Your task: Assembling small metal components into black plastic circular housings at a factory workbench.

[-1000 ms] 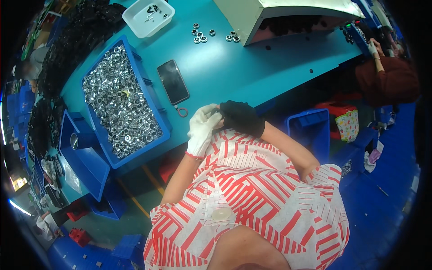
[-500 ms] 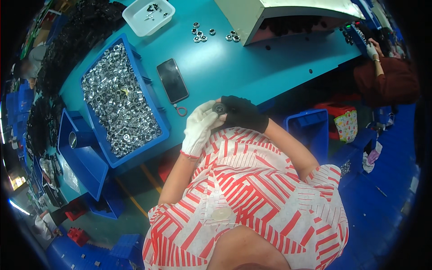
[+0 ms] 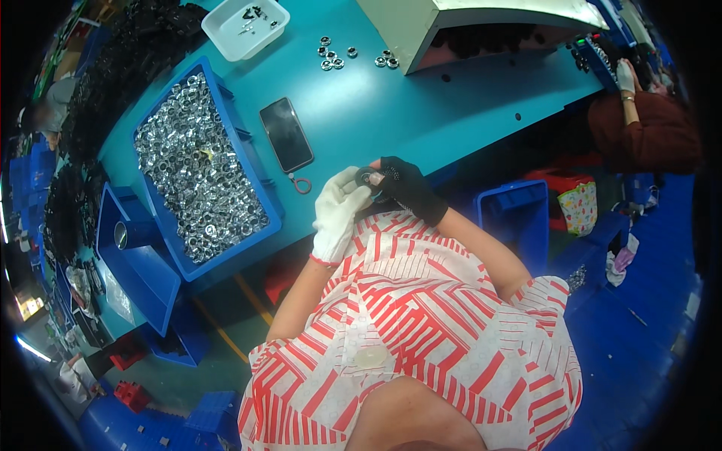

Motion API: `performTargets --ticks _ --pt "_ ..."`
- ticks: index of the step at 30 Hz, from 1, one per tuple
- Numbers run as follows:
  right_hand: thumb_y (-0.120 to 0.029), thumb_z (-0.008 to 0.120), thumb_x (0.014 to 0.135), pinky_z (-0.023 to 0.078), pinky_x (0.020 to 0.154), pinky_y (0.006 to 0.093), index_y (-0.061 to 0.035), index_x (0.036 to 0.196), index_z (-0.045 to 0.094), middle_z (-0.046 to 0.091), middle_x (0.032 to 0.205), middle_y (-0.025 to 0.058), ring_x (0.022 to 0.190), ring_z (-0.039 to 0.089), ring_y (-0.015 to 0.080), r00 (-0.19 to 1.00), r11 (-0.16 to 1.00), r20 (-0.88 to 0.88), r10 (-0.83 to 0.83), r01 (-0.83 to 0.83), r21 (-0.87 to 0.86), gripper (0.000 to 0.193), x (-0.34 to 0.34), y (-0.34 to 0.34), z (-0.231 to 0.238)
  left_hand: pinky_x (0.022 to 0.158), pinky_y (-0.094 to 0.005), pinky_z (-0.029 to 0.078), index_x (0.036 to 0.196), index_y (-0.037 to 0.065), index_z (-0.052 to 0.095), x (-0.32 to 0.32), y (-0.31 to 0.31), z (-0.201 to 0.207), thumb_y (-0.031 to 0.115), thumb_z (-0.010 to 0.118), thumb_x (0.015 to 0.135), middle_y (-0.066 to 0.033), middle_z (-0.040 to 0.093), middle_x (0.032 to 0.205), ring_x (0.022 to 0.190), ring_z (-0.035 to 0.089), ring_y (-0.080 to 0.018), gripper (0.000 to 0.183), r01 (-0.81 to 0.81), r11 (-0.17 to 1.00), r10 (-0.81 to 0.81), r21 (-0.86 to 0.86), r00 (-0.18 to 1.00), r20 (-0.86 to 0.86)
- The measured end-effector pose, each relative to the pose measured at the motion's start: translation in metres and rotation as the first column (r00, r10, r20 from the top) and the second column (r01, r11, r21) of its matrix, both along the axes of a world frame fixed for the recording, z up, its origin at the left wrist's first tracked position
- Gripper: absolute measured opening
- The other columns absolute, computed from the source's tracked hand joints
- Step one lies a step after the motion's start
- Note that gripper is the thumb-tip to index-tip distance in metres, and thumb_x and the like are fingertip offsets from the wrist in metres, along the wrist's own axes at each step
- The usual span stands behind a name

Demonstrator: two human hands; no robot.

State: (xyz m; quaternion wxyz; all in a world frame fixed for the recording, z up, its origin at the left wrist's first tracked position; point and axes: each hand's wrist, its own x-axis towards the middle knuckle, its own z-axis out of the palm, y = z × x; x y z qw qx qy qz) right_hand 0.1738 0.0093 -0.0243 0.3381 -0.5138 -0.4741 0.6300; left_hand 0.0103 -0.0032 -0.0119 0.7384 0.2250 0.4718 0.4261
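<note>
Black round piece with a shiny centre (image 3: 367, 177) is what we are holding, just above the middle of the frame, in front of our red-and-white patterned shirt (image 3: 451, 301). Our left hand in a white knitted glove with a red cuff edge (image 3: 335, 207) is pinching it from the left. Our right hand in a black fingerless glove (image 3: 410, 188) is meeting it from the right, bare fingertips touching it; whether they are pinching too, we cannot tell.

Just beyond the hands, a turquoise tabletop (image 3: 353, 113) is spreading across the upper frame. On it, left of upper centre, a dark-screened smartphone (image 3: 287, 135) is lying beside a small red loop (image 3: 301, 186). Farther left, a long blue plastic bin (image 3: 235, 252) is holding a heap of shiny metal rings (image 3: 199, 177). Near the top edge, a white plastic tray (image 3: 242, 51) is carrying small dark and metallic parts (image 3: 258, 12), and loose silvery rings (image 3: 338, 64) are lying right of it. A cream box-shaped housing (image 3: 406, 30) is standing at upper right, dark pieces showing inside. At far upper right, a co-worker in a dark red-brown top (image 3: 643, 128) is sitting.
</note>
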Motion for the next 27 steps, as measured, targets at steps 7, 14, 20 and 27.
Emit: performTargets --ticks 7,14,20,27 --pt "-0.020 0.062 0.086 0.050 0.071 0.0258 -0.0028 0.103 0.060 0.065 0.086 0.0073 0.076 0.062 0.0122 0.972 0.979 0.152 0.178 -0.190 0.071 0.024 0.007 0.009 0.008 0.076 -0.0255 0.052 0.123 -0.008 0.042 -0.007 0.006 0.017 -0.001 0.059 0.078 -0.0134 0.061 0.104 0.088 0.061 -0.0156 0.049 0.213 0.975 -0.186 0.070 0.943 -0.277" --pt "-0.019 0.060 0.087 0.049 0.073 0.0248 -0.0021 0.103 0.061 0.066 0.087 0.0058 0.080 0.061 0.0107 0.979 0.980 -0.130 0.154 -0.169 -0.108 0.023 0.005 0.005 0.008 0.070 -0.0264 0.054 0.121 -0.008 0.043 -0.022 0.011 0.016 0.000 0.060 0.078 -0.0120 0.062 0.097 0.084 0.062 -0.0155 0.048 0.210 0.977 -0.204 -0.022 0.965 0.162" --pt "-0.019 0.059 0.088 0.048 0.072 0.0253 -0.0020 0.103 0.059 0.063 0.088 0.0046 0.079 0.059 0.0093 0.984 0.985 -0.178 0.003 -0.034 -0.171 0.022 -0.003 0.001 0.010 0.068 -0.0208 0.048 0.122 -0.009 0.041 -0.014 0.009 -0.004 0.002 0.057 0.081 -0.0081 0.061 0.092 0.076 0.058 -0.0105 0.046 0.010 0.996 -0.020 0.092 0.994 0.110" --pt "-0.023 0.061 0.087 0.048 0.068 0.0263 -0.0025 0.100 0.059 0.063 0.085 0.0055 0.076 0.059 0.0109 0.999 0.999 0.005 0.037 -0.037 0.014 0.025 -0.002 0.003 0.006 0.073 -0.0208 0.048 0.122 -0.007 0.043 -0.008 0.008 0.022 -0.004 0.057 0.079 -0.0109 0.061 0.101 0.083 0.059 -0.0116 0.045 0.081 0.996 -0.079 0.028 0.995 -0.055"
